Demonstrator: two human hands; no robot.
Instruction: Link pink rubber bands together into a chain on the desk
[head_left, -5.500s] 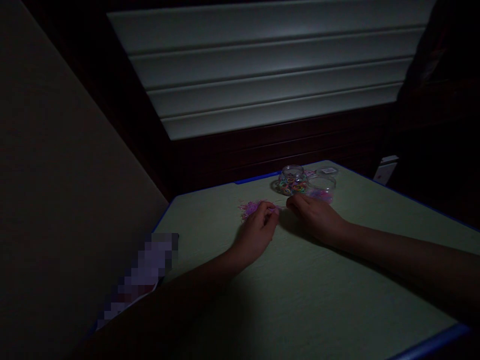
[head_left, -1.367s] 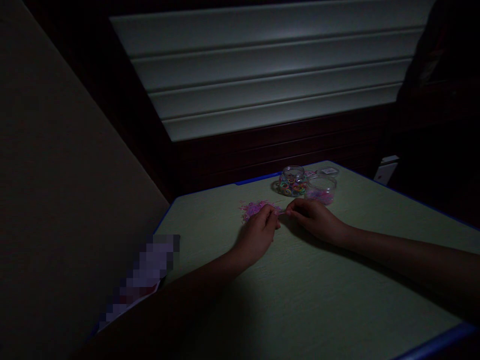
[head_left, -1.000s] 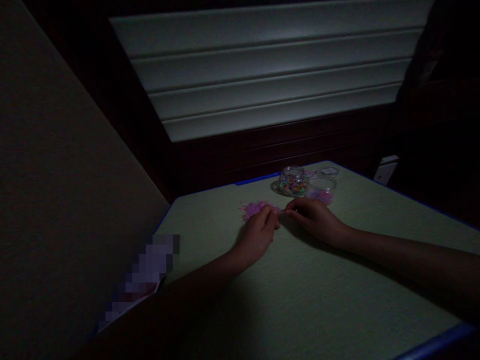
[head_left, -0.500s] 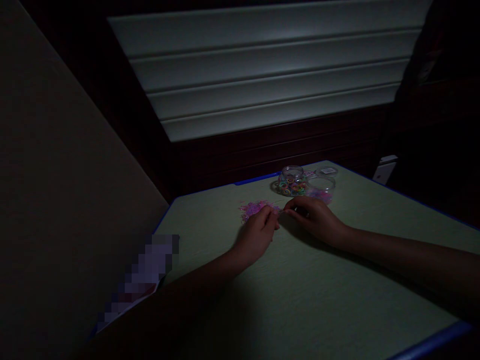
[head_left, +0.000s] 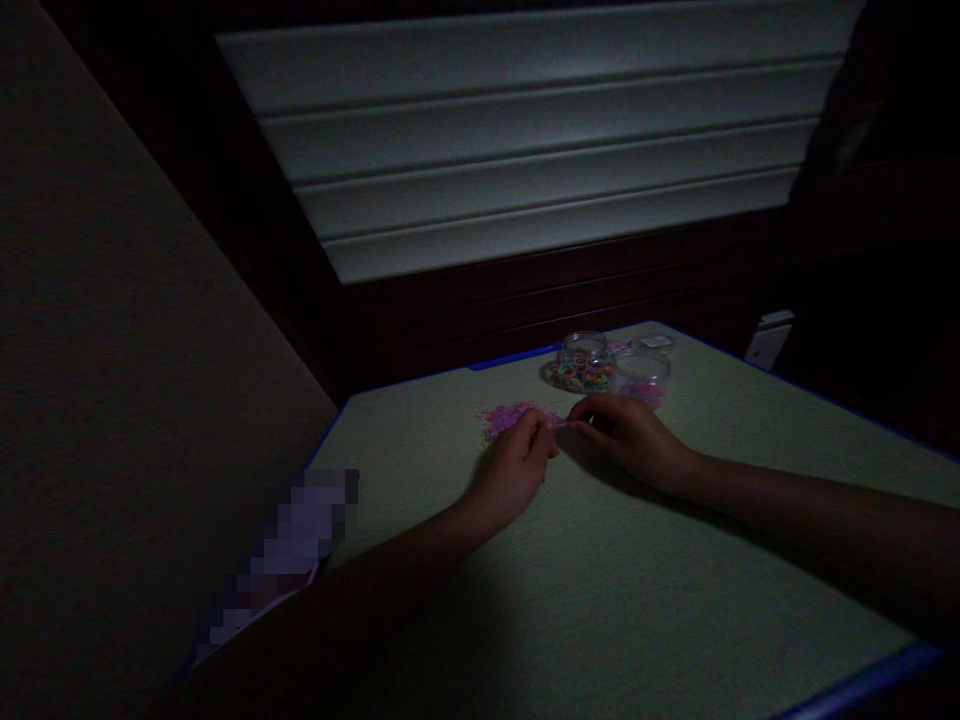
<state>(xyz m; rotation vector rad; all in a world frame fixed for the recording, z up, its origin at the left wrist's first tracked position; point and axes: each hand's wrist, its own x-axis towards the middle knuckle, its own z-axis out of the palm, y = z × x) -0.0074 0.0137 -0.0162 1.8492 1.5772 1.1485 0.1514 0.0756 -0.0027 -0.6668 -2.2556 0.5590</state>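
My left hand [head_left: 517, 460] is closed in a pinch at the right edge of a pile of small pink and purple pieces [head_left: 506, 415], which look like little elastic bands. Facing it, my right hand [head_left: 634, 435] pinches with thumb and forefinger. A thin pale strand [head_left: 562, 423] spans the short gap between the fingertips of both hands. Its exact kind is too small and dim to make out. Part of the pile is hidden behind my left hand.
Behind my right hand stand an open clear jar of colourful rings [head_left: 583, 370] and a clear tub with pink pieces [head_left: 645, 375]. A clear lid [head_left: 654, 342] lies beyond them. The green tabletop [head_left: 600, 590] has a blue edge. A blurred-out item [head_left: 292, 540] sits at the left.
The strand between the fingertips shows a little longer and paler. Both hands have stayed almost in the same place; the jars have not moved.
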